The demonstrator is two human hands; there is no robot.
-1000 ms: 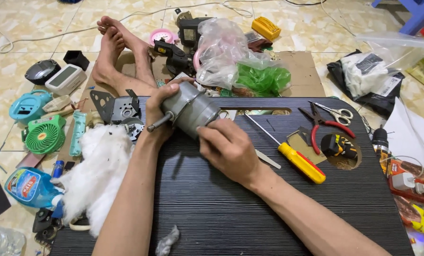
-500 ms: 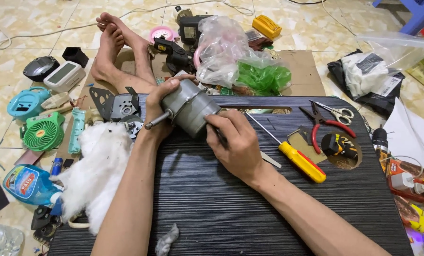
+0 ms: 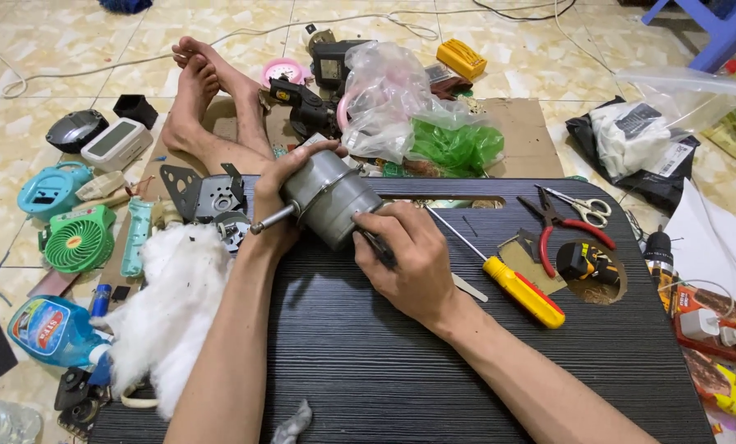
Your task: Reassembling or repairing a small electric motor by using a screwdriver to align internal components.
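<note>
Left hand [image 3: 282, 201] clamped on grey motor [image 3: 331, 200] near board's [image 3: 384, 362] far-left edge — shaft pointing left; right hand [image 3: 409, 259] closed on dark tool, touching motor's right end — nearer.

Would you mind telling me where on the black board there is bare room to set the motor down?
Bare: the black board between the forearms, and below the yellow screwdriver. Crowded: the right edge by the red pliers, and the left by the white fluff.
</note>
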